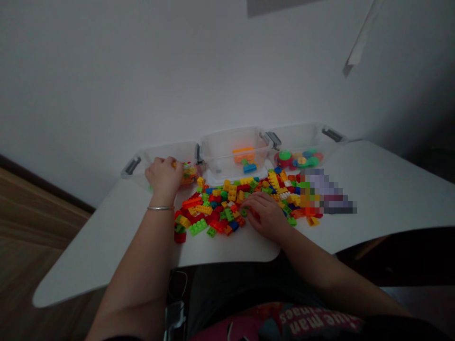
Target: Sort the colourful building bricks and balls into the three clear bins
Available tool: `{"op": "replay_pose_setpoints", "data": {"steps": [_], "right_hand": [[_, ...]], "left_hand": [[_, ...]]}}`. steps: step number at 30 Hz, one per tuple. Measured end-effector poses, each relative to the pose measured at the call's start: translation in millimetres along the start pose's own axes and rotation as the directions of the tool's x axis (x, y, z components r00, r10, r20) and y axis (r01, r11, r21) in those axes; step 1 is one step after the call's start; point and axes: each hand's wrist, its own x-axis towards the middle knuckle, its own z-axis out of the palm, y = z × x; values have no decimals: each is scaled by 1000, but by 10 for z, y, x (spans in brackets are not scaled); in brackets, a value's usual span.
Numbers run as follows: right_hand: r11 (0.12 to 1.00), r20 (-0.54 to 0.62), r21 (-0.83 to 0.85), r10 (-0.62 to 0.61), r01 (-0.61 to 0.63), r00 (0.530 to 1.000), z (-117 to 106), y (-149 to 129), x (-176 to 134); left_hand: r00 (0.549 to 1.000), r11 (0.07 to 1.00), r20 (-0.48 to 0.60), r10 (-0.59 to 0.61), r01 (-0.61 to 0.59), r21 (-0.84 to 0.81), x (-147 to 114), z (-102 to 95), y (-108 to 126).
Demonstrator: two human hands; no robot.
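My left hand point(164, 176) is over the left clear plastic bin point(149, 152), its fingers closed with a bit of a yellow toy brick point(174, 165) showing at them. Colourful pieces point(190, 173) lie in that bin beside the hand. A wide heap of toy building bricks point(213, 208) in red, yellow, green, orange and blue covers the middle of the white table. My right hand point(265, 215) rests on the heap's near right part, fingers loosely bent and thumb apart, touching the bricks. Its fingertips are partly hidden among them.
The middle clear bin point(220, 142) holds a few orange, green and blue bricks. Round coloured pieces point(298, 160) lie in the right clear bin point(295, 135). A blurred-out item point(330, 194) sits right of the heap. The white table point(384, 189) meets a wall behind the bins.
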Motion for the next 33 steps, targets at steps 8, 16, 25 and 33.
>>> {"op": "replay_pose_setpoints", "data": {"steps": [8,16,25,33], "right_hand": [[997,-75,-12,73,-75,994,3,39,-28],[996,-109,-32,80,-84,991,0,38,-22],[990,-10,-110,86,-86,996,77,78,-29],[976,78,-213,58,-41,995,135,83,-62]], "left_hand": [[997,983,25,67,-70,167,-70,-11,41],[998,995,-46,32,-36,-90,-70,-52,89],[877,793,-217,430,-481,-373,-724,-222,542],[788,715,-112,605,-600,-358,-1116,41,712]]}}
